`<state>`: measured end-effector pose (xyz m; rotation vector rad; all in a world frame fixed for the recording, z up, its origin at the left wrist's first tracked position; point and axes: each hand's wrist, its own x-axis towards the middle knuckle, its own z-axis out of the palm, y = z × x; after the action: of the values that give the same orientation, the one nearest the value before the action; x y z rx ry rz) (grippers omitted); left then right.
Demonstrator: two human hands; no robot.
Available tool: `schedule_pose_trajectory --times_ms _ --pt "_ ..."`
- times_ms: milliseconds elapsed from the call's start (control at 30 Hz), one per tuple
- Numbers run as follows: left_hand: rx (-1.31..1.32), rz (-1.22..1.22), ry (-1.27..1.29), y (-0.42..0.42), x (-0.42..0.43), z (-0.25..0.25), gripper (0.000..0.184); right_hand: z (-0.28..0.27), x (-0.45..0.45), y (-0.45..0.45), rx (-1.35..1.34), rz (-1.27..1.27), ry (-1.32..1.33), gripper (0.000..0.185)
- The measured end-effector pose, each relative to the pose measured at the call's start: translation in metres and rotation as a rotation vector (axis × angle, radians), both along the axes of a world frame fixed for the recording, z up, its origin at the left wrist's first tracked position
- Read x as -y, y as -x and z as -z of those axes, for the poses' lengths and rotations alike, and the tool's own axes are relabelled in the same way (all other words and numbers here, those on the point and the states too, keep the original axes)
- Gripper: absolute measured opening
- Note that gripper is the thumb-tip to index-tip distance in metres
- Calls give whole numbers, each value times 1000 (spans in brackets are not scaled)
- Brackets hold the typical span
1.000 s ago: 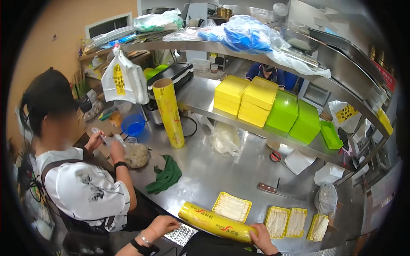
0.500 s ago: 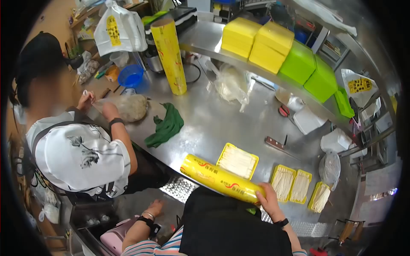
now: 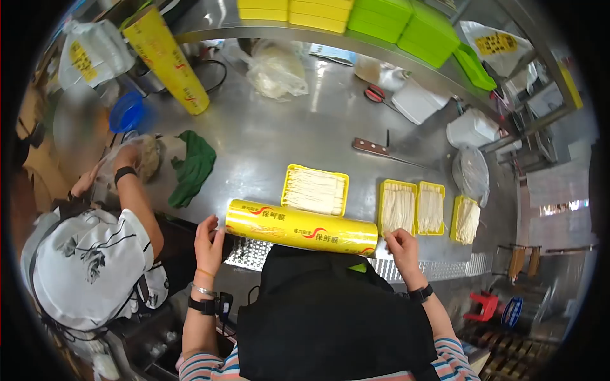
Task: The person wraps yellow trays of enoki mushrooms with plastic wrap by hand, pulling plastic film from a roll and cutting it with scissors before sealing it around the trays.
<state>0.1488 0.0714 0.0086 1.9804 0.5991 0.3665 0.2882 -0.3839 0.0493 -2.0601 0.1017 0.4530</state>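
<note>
A yellow roll of cling film (image 3: 302, 227) with red and black print lies along the near edge of the steel table, in front of my black apron. My left hand (image 3: 208, 244) is beside the roll's left end, fingers raised and somewhat apart, with nothing visible in them. At the right end my right hand (image 3: 401, 249) has its fingers curled together in a pinch close to the roll; whatever lies between the fingertips is too small to make out. Just behind the roll is a yellow tray of thin white strips (image 3: 315, 190), possibly enoki mushrooms.
More filled yellow trays (image 3: 398, 206) lie to the right. A knife (image 3: 372, 147), red-handled scissors (image 3: 375, 94) and a green cloth (image 3: 192, 168) rest on the table. Another yellow roll (image 3: 166, 60) stands upright. At left, a co-worker (image 3: 95, 260) handles a clear bag.
My left hand has come up from below the table to the roll's left end. My right hand has shifted from gripping the roll to a pinch at its end. The view has turned.
</note>
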Motion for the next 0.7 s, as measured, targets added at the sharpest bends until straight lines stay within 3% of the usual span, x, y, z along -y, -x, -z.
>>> schedule_pose_trajectory --times_ms 67,133,200,267,333,400,467,533,600,700 --pt "16 10 196 -20 0 3 34 2 -12 5 229 -55 4 21" --pt "12 45 220 -36 7 4 35 -3 -20 10 143 -75 -15 27" --pt "-63 82 298 -44 5 10 35 0 -24 12 46 -34 -225 29" --pt "-36 139 224 -49 7 15 38 8 -24 15 56 13 -235 29" --pt "-65 80 274 -50 11 12 37 7 -25 15 155 -54 -126 28" --pt "-62 91 335 -47 17 9 38 4 -24 16 63 -36 -101 28" --pt "-13 68 359 -47 21 6 38 1 -26 15 125 -142 114 35" --pt "-13 43 403 -48 27 -2 37 -20 -36 12 256 -170 225 39" --pt "-17 78 355 -46 26 -2 37 -26 -38 8 557 -235 387 37" --pt "-27 95 379 -44 22 0 37 -31 -46 1 497 -286 323 33"
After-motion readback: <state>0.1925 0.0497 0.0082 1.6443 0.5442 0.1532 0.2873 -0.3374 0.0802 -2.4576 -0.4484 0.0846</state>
